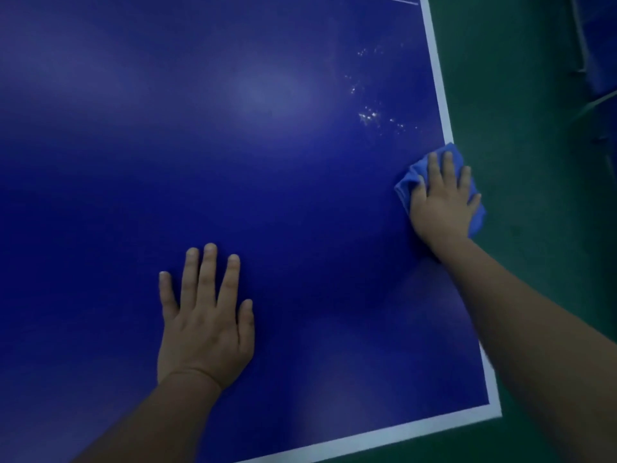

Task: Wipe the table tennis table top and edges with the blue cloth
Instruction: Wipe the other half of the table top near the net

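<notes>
Brace with the left hand (pixel 203 315), flat and spread on the table top (pixel 233 128), and with the right hand (pixel 444 202) pressing flat-fingered on the bunched blue cloth (pixel 410 183) at the right edge line (pixel 437 78), push forward along it through what look like droplets (pixel 370 115).

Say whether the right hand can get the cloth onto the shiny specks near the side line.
Probably yes: the right hand presses the blue cloth at the edge of the table top; the specks lie just beyond, with nothing between.
</notes>
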### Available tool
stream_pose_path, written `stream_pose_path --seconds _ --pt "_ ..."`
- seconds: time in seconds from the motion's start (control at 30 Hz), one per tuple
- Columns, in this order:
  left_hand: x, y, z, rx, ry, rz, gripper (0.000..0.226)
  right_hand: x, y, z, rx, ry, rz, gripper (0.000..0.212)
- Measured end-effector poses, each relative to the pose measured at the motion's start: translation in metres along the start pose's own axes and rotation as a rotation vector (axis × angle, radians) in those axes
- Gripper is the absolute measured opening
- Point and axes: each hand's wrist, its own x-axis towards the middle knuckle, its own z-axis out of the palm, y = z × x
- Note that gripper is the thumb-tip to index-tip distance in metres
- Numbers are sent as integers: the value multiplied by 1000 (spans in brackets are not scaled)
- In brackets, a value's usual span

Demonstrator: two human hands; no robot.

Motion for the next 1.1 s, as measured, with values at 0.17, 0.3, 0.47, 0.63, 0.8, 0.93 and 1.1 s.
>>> stream_pose_path --seconds 0.17,0.3,0.47,0.63,0.8,0.93,1.1 --pt "2 2 -1 0 -6 -1 65 -135 -27 31 -63 50 -256 62" --pt "0 1 0 6 -12 -4 65 -182 -3 38 -93 -48 -575 60" --pt "-1 0 -2 7 -26 -9 66 -34 -10 10 -63 24 -275 59" --pt "0 0 -1 2 -31 -4 66 -22 -12 9 32 22 48 62" --pt "1 -1 -2 -8 -34 -13 66 -140 0 24 -61 -38 -47 68" --pt "1 -3 -1 -3 -42 5 65 -143 -89 34 -70 -33 -339 67" --pt "0 -4 2 16 -48 2 68 -129 -233 48 -45 -26 -931 59"
